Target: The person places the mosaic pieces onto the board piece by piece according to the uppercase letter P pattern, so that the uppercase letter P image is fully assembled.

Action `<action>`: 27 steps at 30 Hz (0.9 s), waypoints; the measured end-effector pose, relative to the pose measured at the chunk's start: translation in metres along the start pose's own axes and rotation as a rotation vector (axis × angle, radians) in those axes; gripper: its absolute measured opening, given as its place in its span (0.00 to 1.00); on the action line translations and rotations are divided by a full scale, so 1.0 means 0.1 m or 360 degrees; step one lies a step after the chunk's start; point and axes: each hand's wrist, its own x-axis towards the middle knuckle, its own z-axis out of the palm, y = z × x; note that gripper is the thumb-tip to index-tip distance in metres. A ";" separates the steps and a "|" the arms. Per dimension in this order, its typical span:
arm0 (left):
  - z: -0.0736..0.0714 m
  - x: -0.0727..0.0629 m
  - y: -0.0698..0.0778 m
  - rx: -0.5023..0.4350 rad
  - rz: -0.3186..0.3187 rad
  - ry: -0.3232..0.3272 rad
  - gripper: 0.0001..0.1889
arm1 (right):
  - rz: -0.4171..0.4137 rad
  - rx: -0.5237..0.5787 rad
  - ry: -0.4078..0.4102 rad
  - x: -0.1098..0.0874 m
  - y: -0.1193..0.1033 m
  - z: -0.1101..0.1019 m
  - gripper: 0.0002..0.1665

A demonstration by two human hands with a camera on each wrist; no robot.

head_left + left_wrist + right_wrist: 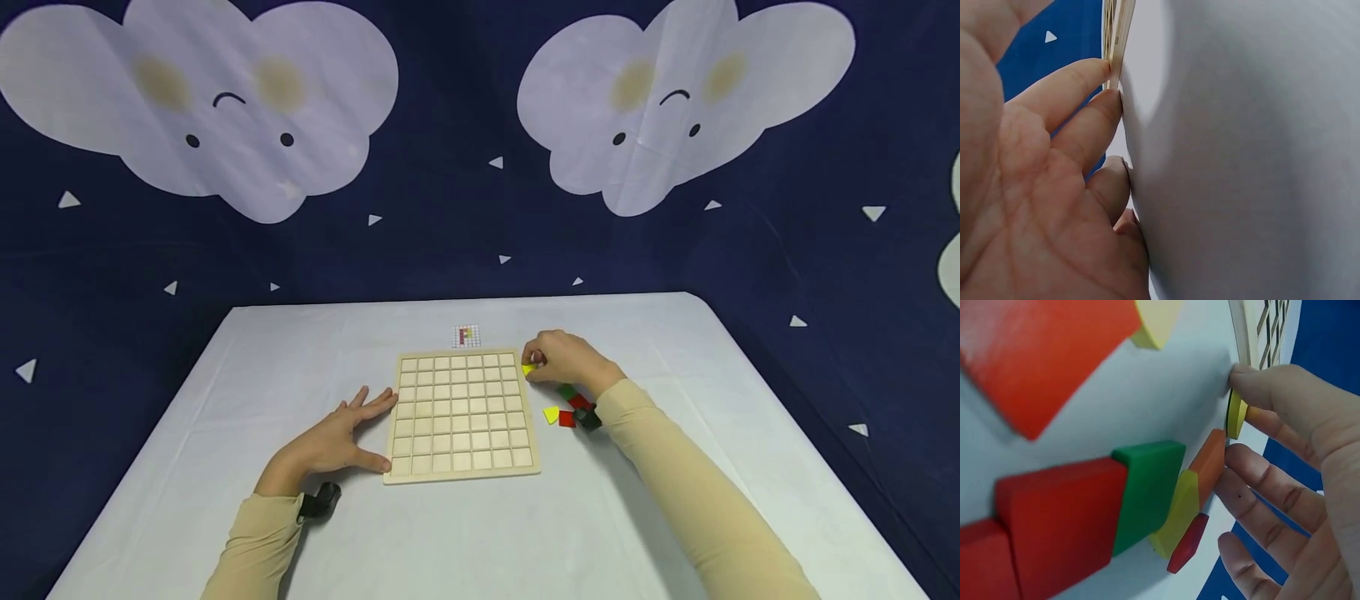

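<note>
A square wooden grid board point(461, 417) lies on the white table. My left hand point(333, 442) has its fingers and thumb spread along the board's left edge; in the left wrist view two fingertips touch the wooden side. Beyond the opposite edge, my right hand point(573, 358) pinches a yellow tile point(1237, 419) between thumb and index finger, close beside the board's frame. Under and near that hand lie loose coloured tiles: a green tile point(1150, 481), red tiles point(1066, 519), an orange tile point(1210, 459) and yellow ones point(551, 414). The board's cells hold no tiles.
A small printed card point(467, 336) with a coloured grid pattern lies just behind the board. White cloth covers the table point(480, 542). A dark blue curtain point(450, 258) with clouds and triangles hangs behind it.
</note>
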 end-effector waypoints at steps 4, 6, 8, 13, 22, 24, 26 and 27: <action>-0.01 -0.01 0.00 0.0003 0.0001 -0.0007 0.60 | -0.0006 0.0018 -0.0028 -0.02 0.04 0.00 0.14; -0.01 0.00 0.00 -0.0001 0.0012 -0.0009 0.60 | 0.0001 0.0039 -0.0038 -0.02 0.07 0.00 0.17; -0.02 0.00 -0.01 0.0000 0.0028 -0.0012 0.60 | 0.0017 0.0070 -0.0043 -0.02 0.09 0.00 0.19; -0.02 0.00 -0.02 -0.0011 0.0015 -0.0017 0.61 | 0.0097 0.0163 -0.0021 -0.02 0.12 0.01 0.21; -0.01 0.00 -0.03 -0.0021 0.0004 -0.0008 0.61 | 0.0184 0.0164 0.0060 -0.01 0.13 0.04 0.17; -0.01 0.01 -0.04 -0.0025 0.0002 -0.0005 0.61 | 0.0184 0.0160 0.0064 0.00 0.13 0.04 0.15; -0.02 0.00 -0.04 -0.0023 0.0012 -0.0004 0.61 | 0.0187 0.0165 0.0061 0.00 0.12 0.04 0.16; -0.02 0.01 -0.04 -0.0023 0.0011 -0.0001 0.61 | 0.0186 0.0168 0.0062 0.01 0.12 0.04 0.16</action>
